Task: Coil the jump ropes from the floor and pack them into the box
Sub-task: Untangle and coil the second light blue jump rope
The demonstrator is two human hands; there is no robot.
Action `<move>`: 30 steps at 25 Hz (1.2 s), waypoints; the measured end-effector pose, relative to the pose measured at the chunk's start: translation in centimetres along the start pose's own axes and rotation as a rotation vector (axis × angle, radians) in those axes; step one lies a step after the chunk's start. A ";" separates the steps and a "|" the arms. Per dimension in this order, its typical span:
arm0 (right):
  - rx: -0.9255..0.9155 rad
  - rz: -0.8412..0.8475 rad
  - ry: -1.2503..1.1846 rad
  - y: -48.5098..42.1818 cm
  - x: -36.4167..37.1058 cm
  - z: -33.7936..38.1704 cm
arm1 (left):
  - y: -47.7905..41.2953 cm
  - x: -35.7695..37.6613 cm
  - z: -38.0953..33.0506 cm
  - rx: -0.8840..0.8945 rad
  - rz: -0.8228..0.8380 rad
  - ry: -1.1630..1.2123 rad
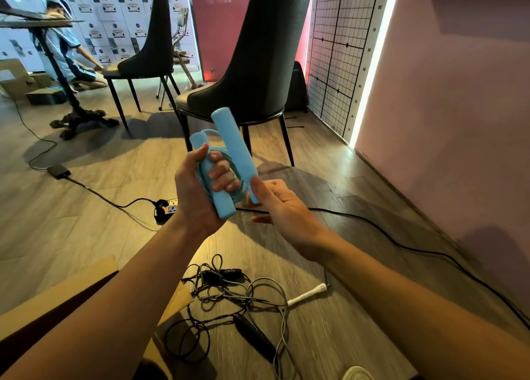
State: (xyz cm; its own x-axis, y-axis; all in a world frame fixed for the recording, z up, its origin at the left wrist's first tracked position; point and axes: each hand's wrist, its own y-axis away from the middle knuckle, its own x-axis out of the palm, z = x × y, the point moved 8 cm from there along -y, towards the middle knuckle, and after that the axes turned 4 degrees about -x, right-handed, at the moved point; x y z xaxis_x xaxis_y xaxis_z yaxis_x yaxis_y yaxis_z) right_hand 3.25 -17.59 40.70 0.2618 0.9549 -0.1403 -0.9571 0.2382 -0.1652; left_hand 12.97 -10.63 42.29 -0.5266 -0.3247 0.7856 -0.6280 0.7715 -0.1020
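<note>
Left hand [198, 190] is wrapped tight round the first handle [220, 204] and the blue rope [238, 176] coils, with the fingers curled over both and the thumb up the side. Right hand [284, 207] pinches the low end of the second handle [232, 141] with the thumb on the front. Its other fingers are blurred, so I can't tell how far they close. The rope is held in mid-air above the floor [329, 336], not in the box [71, 290] at lower left.

Handling, judged: the foam handles are light, soft and grippy and squash a bit, so they're safe to squeeze. The cord looks thin and springy, so the loops will likely pop open if let go. Best to hold across the coils and both handles together, mid-length.

Still on the floor is the tangle [229, 296] of dark and grey cords, with a black handle [255, 336] and a white handle [307, 293]. It's limp and knotted, so lift it by a handle.
</note>
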 end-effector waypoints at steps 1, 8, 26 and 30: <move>0.035 -0.039 -0.094 -0.2 0.5 -0.6 | 0.0 0.2 0.1 0.007 0.013 0.018; 0.101 -0.136 -0.441 -1.2 3.1 -1.1 | 0.7 0.3 -1.0 0.047 0.045 -0.006; 0.002 -0.201 -0.525 -1.4 13.5 4.2 | 8.3 -1.8 -10.8 0.205 -0.022 -0.247; -0.019 -0.103 -0.448 -1.8 18.0 4.4 | 12.2 -4.1 -14.0 0.273 -0.226 -0.337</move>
State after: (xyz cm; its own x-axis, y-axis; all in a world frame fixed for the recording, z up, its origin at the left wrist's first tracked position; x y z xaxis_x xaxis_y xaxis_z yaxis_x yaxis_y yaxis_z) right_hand 9.18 -0.02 42.79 0.2721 0.9100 0.3128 -0.9252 0.3368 -0.1748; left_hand 15.50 7.75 46.40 -0.4877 -0.6614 0.5697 -0.8515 0.5042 -0.1436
